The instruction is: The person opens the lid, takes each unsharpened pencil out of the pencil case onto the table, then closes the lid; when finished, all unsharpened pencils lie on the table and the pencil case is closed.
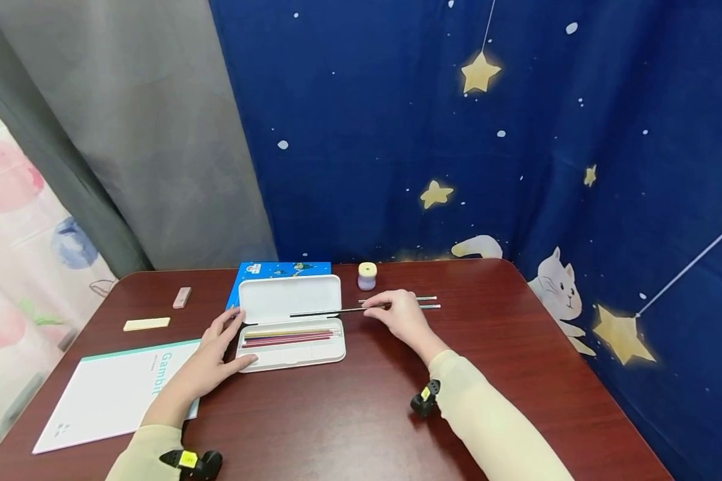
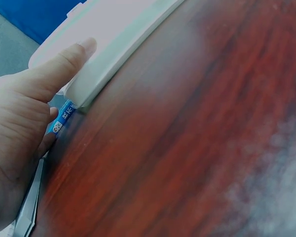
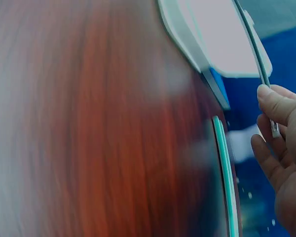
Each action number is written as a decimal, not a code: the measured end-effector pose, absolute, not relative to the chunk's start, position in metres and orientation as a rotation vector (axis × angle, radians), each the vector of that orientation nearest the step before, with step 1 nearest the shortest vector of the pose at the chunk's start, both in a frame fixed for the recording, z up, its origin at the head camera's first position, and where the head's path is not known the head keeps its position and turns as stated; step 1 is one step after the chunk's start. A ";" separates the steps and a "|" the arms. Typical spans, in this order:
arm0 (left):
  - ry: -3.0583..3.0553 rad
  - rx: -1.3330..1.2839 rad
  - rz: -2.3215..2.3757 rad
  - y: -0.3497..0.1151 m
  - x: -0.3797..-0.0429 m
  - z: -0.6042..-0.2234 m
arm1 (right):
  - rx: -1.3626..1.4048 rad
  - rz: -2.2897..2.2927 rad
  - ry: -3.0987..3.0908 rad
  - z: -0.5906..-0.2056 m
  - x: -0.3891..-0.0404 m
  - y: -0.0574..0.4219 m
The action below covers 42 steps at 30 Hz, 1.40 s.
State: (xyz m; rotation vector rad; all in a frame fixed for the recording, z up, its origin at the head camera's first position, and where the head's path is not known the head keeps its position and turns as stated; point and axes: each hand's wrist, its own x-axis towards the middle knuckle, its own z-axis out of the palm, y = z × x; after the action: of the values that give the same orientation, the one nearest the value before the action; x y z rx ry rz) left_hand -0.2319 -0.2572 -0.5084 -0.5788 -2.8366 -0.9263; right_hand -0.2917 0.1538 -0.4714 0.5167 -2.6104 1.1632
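A white pencil case lies open on the table, its lid tilted back. Several coloured pencils lie lengthwise inside. My left hand spans the case's left end, thumb resting on the front corner and fingers spread beside the lid. Between thumb and fingertips, my right hand pinches a dark pencil near its silvery end; the pencil reaches leftward across the lid's lower part. In the right wrist view the same pencil passes in front of the lid. Two pencils lie partly hidden behind the right hand.
Behind the case is a blue book or box. A small yellow-and-lilac container stands to its right. At left are a white notebook partly under the left forearm, a pale yellow strip and a pinkish eraser-like block. Curtains hang behind the table.
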 end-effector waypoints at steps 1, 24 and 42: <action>-2.838 -0.577 -0.927 -0.257 -0.232 -0.509 | 0.513 1.168 -2.609 -0.471 -0.292 0.160; -2.804 -0.597 -0.948 -0.258 -0.234 -0.514 | 0.272 1.019 -2.682 -0.494 -0.288 0.264; -2.807 -0.588 -0.950 -0.258 -0.235 -0.517 | 0.316 0.834 -2.737 -0.502 -0.291 0.272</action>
State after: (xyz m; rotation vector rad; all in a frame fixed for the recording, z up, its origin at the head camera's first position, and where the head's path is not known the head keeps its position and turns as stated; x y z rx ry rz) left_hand -0.2349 -0.2585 -0.5166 -0.5884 -2.8074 -0.9496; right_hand -0.2912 0.2716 -0.5024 0.3160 -2.7374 0.8336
